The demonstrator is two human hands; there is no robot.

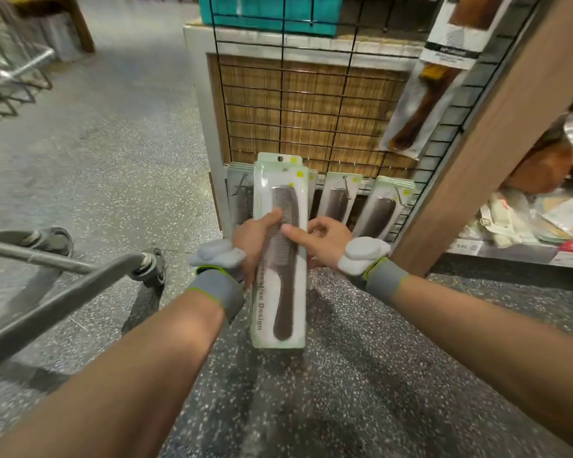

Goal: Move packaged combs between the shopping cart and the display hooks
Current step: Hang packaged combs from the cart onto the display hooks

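A packaged dark comb (pixel 280 256) in a clear and white pack stands upright in front of me, low before the wire display grid (pixel 311 104). My left hand (pixel 253 238) grips its left edge with the thumb across the front. My right hand (pixel 321 241) holds the right edge, thumb pressed on the pack's face. Behind the pack, more packaged combs (pixel 376 209) hang on display hooks (pixel 346 188) along the grid's bottom row. The shopping cart (pixel 63 276) shows only its grey lower frame and wheels at the left.
A brown packaged comb (pixel 424 104) hangs higher on the grid at the right. A wooden post (pixel 497 133) borders shelves of goods (pixel 543 219) on the far right. Speckled floor (pixel 119 153) stretches left and below. Metal racks (pixel 10 77) stand at the far left.
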